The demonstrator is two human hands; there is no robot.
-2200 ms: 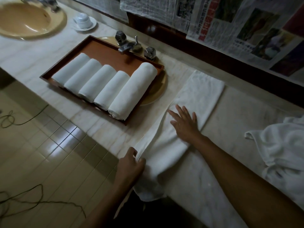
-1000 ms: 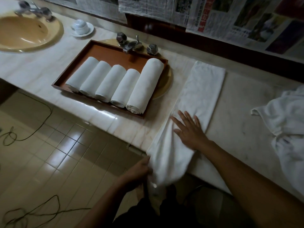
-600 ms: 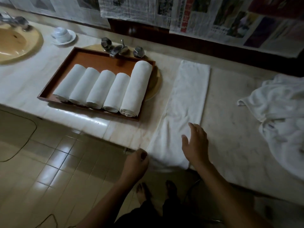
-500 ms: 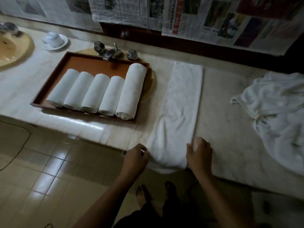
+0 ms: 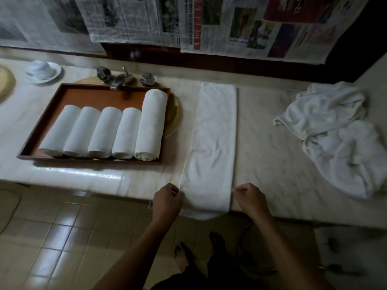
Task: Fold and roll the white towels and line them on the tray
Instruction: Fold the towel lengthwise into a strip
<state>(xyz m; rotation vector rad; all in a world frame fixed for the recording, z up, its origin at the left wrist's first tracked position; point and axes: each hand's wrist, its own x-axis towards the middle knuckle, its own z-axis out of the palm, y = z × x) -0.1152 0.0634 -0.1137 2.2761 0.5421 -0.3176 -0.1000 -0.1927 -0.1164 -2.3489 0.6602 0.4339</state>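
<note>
At the counter edge, left hand and right hand pinch towel (near corners).

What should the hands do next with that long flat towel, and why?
Probably curl the near end over and start rolling it toward its far end. The left hand and right hand pinch the near corners of the folded towel, which lies flat in a long strip, and five rolled towels sit on the tray.

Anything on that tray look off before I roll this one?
Yes: the rightmost roll on the tray is longer and fatter than its four neighbours, reaching nearly to the back rim.
</note>
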